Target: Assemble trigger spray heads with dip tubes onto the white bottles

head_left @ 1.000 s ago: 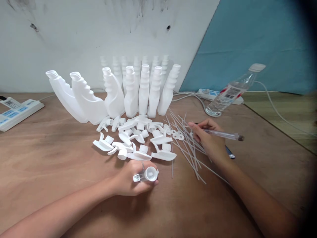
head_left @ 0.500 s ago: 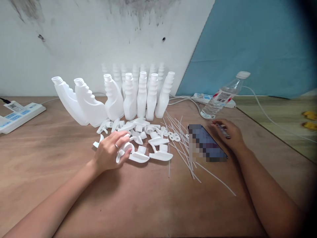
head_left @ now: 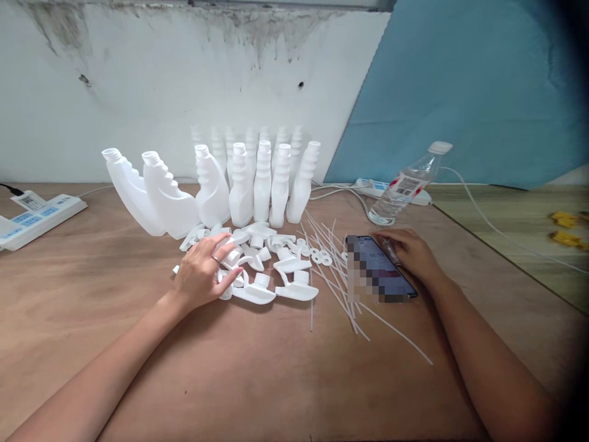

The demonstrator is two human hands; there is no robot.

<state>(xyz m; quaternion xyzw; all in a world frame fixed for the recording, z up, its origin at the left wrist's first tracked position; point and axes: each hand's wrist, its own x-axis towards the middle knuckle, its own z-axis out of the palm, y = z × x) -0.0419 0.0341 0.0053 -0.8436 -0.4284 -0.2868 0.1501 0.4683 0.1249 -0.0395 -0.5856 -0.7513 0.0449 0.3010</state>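
Note:
My left hand (head_left: 202,270) rests on the left side of a pile of white trigger spray heads, its fingers apart over the parts. Near its thumb lies one spray head (head_left: 255,291), and a second spray head (head_left: 298,288) lies to the right. My right hand (head_left: 409,253) is beside a smartphone (head_left: 384,267), its fingers curled around a small clear object (head_left: 391,252) whose kind I cannot make out. Part of the phone is blurred out. Thin white tubes (head_left: 343,294) and white ring washers (head_left: 321,256) lie between the pile and the phone.
Several white spray bottles (head_left: 263,184) without tops stand in a row against the wall. A clear water bottle (head_left: 400,193) stands at the back right, before a power strip (head_left: 363,183). Another power strip (head_left: 43,218) lies on the left. Yellow items (head_left: 565,236) are at the far right.
The fingers of my left hand have spread from around a white part. My right hand has moved slightly left, closer to the phone's edge. The view has tilted up a little.

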